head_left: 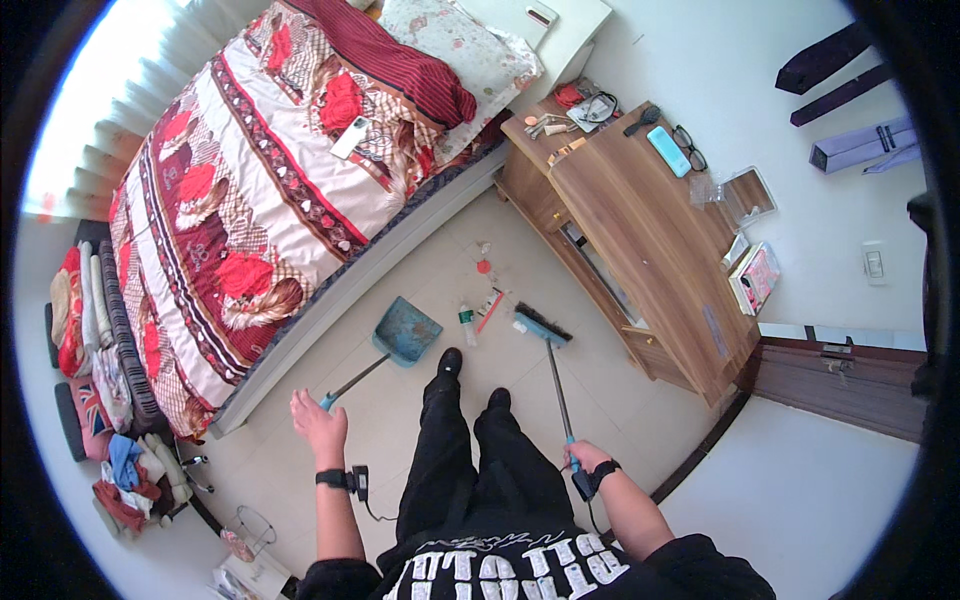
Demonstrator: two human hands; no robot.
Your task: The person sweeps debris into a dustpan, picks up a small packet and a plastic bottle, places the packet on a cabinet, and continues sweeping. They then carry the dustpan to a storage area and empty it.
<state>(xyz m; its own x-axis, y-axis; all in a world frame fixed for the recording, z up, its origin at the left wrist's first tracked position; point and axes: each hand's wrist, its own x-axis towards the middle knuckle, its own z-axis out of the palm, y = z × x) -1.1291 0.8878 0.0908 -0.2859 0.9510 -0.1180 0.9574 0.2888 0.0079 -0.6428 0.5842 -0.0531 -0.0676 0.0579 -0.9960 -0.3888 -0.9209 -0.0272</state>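
My right hand (587,456) is closed around the blue grip of a long-handled broom (556,375), whose dark-bristled head (543,325) rests on the tiled floor. At the left, my left hand (319,426) is raised with its fingers apart, by the blue handle end of a long-handled dustpan (407,332); whether they touch cannot be told. The blue pan lies on the floor. Between pan and broom are a plastic bottle (467,324), a red-edged strip (490,311), a round red piece (484,266) and small scraps of litter.
A bed (292,165) with a patterned cover stands at the upper left, a phone (350,138) on it. At the right is a wooden desk (630,225) holding glasses, a hairbrush and books. Cushions and folded cloths are piled at the far left. A dark door (840,386) is at the right.
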